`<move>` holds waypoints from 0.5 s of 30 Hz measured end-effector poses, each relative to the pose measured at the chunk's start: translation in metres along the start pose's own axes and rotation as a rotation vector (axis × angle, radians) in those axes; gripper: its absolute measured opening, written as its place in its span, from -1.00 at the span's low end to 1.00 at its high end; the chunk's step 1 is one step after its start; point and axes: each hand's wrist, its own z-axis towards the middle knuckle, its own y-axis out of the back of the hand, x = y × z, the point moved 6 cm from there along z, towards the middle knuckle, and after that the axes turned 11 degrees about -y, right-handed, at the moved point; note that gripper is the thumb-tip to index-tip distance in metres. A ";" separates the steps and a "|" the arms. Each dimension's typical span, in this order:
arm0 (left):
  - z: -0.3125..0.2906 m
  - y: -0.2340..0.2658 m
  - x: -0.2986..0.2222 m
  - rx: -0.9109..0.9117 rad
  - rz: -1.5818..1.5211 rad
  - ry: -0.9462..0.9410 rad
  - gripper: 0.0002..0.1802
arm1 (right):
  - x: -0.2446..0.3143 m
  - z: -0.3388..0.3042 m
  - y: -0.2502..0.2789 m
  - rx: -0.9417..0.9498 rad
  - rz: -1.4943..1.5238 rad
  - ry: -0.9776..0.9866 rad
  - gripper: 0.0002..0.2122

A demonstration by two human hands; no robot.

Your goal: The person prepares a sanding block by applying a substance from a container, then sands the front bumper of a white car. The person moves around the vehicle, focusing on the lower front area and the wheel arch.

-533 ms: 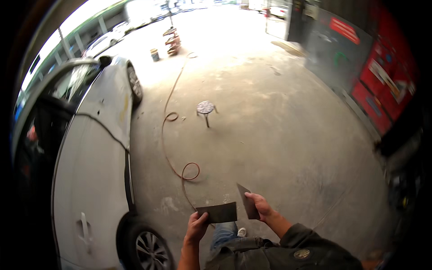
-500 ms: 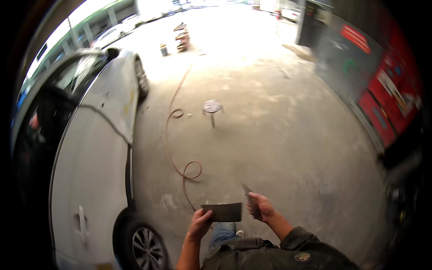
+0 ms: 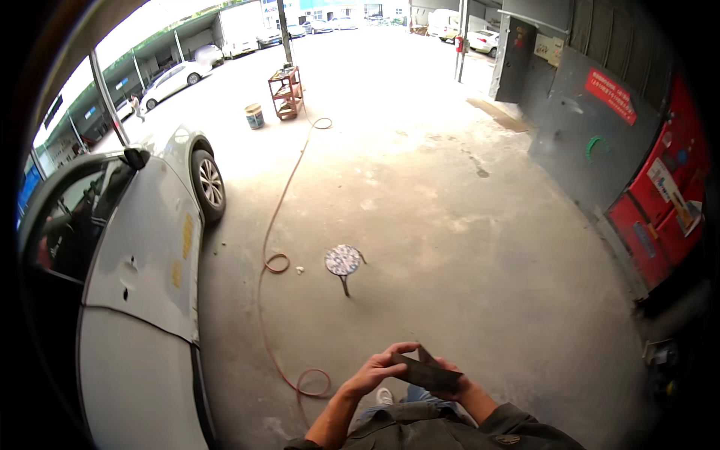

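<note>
In front of my body, low in the picture, my left hand (image 3: 373,373) grips the left end of a dark, flat rectangular plate (image 3: 427,373), thumb on top. Behind and partly under that plate is my right hand (image 3: 466,390), its fingers mostly covered. A thin dark blade (image 3: 424,355) with a pointed corner sticks up between the two hands. It looks like a scraper, held in my right hand. Plate and blade lie close together; whether they touch I cannot tell.
A pale car (image 3: 142,300) with patched panels stands along the left. On the concrete are a looping air hose (image 3: 264,300), a round patterned stool (image 3: 343,259), a bucket (image 3: 254,117) and a red trolley (image 3: 284,94). A red cabinet (image 3: 645,240) stands right, beside a grey wall (image 3: 574,127).
My hands have come together, the left moving right with the plate, which now tilts down to the right. The view has lifted, showing more of the yard.
</note>
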 end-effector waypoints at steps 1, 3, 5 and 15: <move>0.034 0.022 -0.005 0.019 0.045 -0.013 -0.73 | 0.039 0.025 -0.005 0.146 0.013 -0.043 -0.63; 0.104 0.073 0.004 0.001 0.144 -0.048 -0.74 | 0.102 0.072 0.006 0.372 0.143 -0.139 -0.55; 0.173 0.118 0.002 -0.014 0.152 -0.059 -0.75 | 0.170 0.113 0.011 0.457 0.236 -0.229 -0.51; 0.446 0.325 -0.041 -0.298 0.121 -0.077 -0.77 | 0.548 0.273 -0.035 -0.065 -0.711 -0.523 -0.60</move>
